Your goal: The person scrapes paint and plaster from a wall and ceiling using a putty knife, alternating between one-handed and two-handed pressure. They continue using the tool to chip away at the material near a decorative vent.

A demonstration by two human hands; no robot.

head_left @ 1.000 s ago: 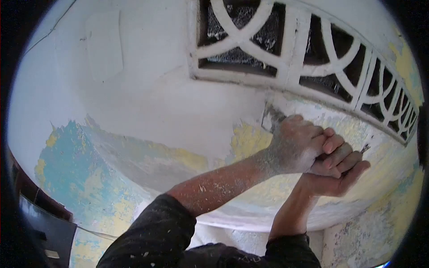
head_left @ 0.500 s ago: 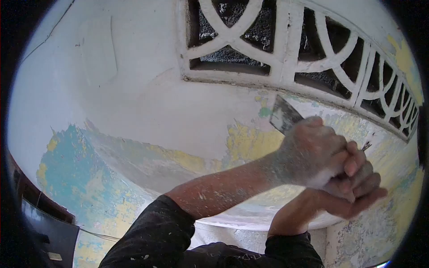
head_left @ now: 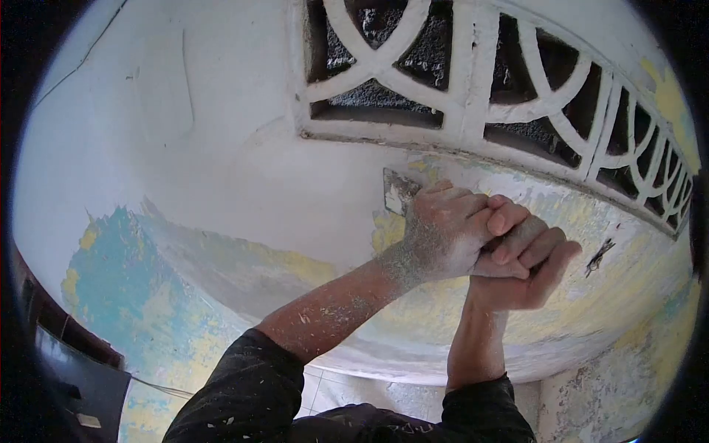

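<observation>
The scraper (head_left: 399, 193) shows only its flat, smeared metal blade, which lies against the wall just below the vent-block row. Closed behind the blade is my left hand (head_left: 447, 229), dusted with pale powder. My right hand (head_left: 535, 255) is clasped against the left, its fingers curled at the handle end and its thumb sticking out to the right. The scraper's handle is hidden inside the two hands. Around the blade the wall (head_left: 303, 192) changes from smooth white to patches of flaking yellow paint (head_left: 385, 230).
White decorative vent blocks (head_left: 465, 81) run along the upper right, with a ledge beneath. Wire ends (head_left: 600, 257) stick out of the wall right of my hands. Blue-green paint (head_left: 111, 273) shows at left, above a dark cabinet (head_left: 81, 384) and a cable. Floor tiles (head_left: 332, 391) lie below.
Both hands and the scraper have swept left and slightly upward along the wall. The wire ends, partly covered before, now show fully.
</observation>
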